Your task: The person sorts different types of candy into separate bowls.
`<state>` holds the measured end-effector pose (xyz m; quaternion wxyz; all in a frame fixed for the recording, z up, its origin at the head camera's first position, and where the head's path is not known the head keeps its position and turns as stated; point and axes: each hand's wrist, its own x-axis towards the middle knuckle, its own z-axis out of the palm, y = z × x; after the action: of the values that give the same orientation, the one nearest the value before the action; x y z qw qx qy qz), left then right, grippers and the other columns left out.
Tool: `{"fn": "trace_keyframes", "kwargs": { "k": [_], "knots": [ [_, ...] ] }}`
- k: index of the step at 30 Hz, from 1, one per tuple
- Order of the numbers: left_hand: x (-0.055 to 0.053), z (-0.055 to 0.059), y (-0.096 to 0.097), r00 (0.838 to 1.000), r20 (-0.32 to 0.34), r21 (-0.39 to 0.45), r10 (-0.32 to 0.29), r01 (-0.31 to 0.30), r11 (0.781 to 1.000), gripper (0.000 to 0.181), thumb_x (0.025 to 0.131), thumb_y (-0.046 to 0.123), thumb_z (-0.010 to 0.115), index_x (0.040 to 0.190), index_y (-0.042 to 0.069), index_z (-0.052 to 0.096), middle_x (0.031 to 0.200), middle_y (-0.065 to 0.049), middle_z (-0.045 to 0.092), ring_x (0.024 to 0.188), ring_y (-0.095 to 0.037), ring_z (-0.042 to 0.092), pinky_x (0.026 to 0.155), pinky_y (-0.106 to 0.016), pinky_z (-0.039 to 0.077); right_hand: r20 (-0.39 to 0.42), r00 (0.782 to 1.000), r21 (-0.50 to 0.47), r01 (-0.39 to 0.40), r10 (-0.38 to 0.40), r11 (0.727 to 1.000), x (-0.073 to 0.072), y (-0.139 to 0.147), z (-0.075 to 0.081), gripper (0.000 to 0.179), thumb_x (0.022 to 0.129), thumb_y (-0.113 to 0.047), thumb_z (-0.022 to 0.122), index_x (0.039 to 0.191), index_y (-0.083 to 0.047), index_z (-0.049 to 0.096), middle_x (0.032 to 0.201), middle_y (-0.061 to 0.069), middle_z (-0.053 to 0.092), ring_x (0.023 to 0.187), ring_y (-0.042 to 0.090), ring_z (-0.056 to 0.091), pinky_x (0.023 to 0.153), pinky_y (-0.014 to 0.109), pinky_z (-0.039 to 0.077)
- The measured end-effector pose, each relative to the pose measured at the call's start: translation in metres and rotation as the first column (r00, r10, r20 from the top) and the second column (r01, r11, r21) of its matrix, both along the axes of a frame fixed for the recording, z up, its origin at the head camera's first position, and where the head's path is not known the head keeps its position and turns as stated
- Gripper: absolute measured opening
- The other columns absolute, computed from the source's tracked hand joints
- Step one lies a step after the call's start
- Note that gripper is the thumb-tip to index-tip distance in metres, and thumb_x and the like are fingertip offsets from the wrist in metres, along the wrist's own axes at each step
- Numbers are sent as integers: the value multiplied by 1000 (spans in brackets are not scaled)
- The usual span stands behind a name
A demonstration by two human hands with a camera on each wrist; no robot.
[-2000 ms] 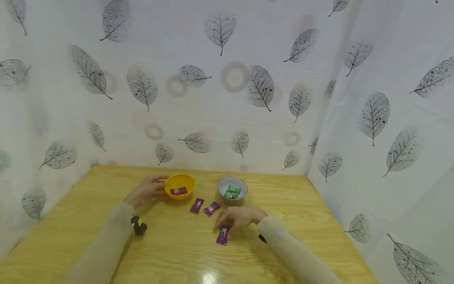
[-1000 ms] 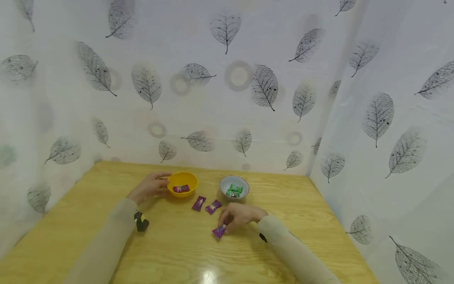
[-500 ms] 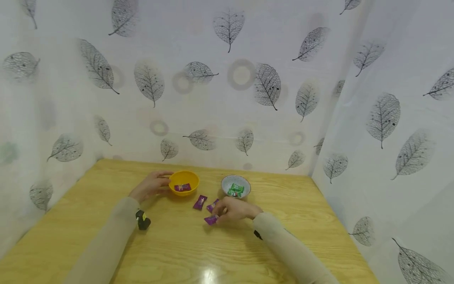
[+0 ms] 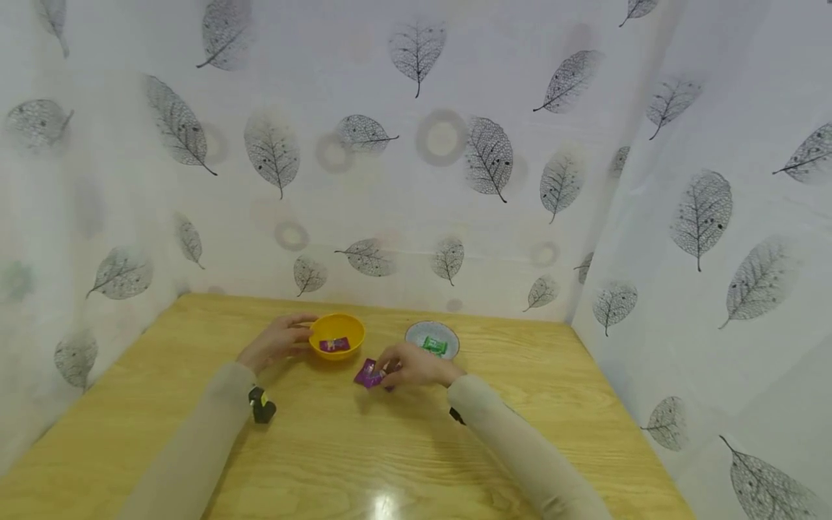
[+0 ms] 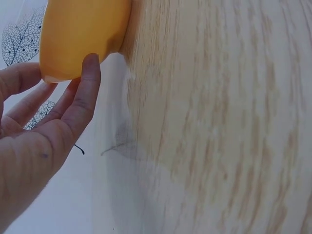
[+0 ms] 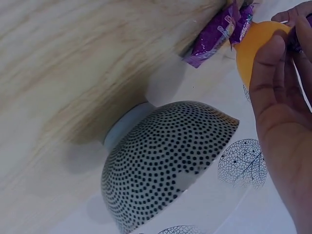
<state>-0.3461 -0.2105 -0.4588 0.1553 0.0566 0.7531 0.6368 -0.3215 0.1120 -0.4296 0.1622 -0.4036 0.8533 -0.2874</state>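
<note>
My right hand (image 4: 416,363) pinches a purple-wrapped candy (image 4: 373,378) above the table. In the right wrist view a dark bit of that wrapper (image 6: 295,40) shows between thumb and fingers. Two more purple candies (image 6: 210,43) lie on the wood beneath, partly covered by the hand in the head view. With lightly bent, spread fingers, my left hand (image 4: 276,341) touches the side of the yellow bowl (image 4: 351,326). Inside that bowl lies one purple candy (image 4: 334,344). In the left wrist view, fingertips rest against the outer wall of the yellow bowl (image 5: 83,34).
A pale bowl (image 4: 451,338) with a dotted outside (image 6: 161,151) stands right of the yellow one, holding green-wrapped candies (image 4: 434,346). Both bowls sit toward the back of the wooden table (image 4: 312,462). A leaf-print curtain (image 4: 390,180) hangs behind and along the sides.
My right hand picked the nearest purple candy up off the table and carried it left and away from me, over the other two. My left hand stays at the yellow bowl.
</note>
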Motion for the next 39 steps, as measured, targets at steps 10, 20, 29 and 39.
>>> {"fn": "trace_keyframes", "kwargs": {
  "k": [10, 20, 29, 39],
  "knots": [
    [0, 0, -1, 999, -30, 7, -22, 23, 1000, 50, 104, 9, 42, 150, -4, 28, 149, -33, 35, 124, -37, 55, 99, -43, 52, -125, 981, -42, 143, -147, 989, -9, -17, 9, 26, 91, -23, 70, 116, -16, 70, 113, -3, 69, 101, 11, 63, 89, 26, 53],
    [1, -5, 0, 999, -34, 31, -18, 19, 999, 50, 104, 9, 40, 149, -7, 26, 150, -33, 32, 126, -38, 54, 101, -43, 51, -204, 945, -75, 244, -254, 967, -18, -44, 16, 24, 92, -23, 69, 114, -13, 72, 111, 1, 70, 94, 10, 63, 81, 23, 54],
    [1, -2, 1, 1000, -15, 53, -10, 11, 999, 49, 105, 8, 38, 150, -6, 25, 150, -34, 32, 126, -40, 54, 102, -46, 49, -169, 933, -76, 310, -318, 948, -25, -62, 16, 20, 92, -24, 70, 109, -16, 73, 100, -4, 68, 84, 7, 59, 71, 21, 51],
    [1, -2, 1, 1000, -22, 56, -23, 24, 998, 48, 104, 7, 38, 149, -7, 26, 149, -34, 33, 125, -40, 54, 102, -47, 49, -309, 905, -38, 296, -293, 955, -28, -75, 13, 24, 94, -25, 67, 114, -14, 72, 112, 0, 71, 98, 13, 63, 83, 23, 53]
  ]
}}
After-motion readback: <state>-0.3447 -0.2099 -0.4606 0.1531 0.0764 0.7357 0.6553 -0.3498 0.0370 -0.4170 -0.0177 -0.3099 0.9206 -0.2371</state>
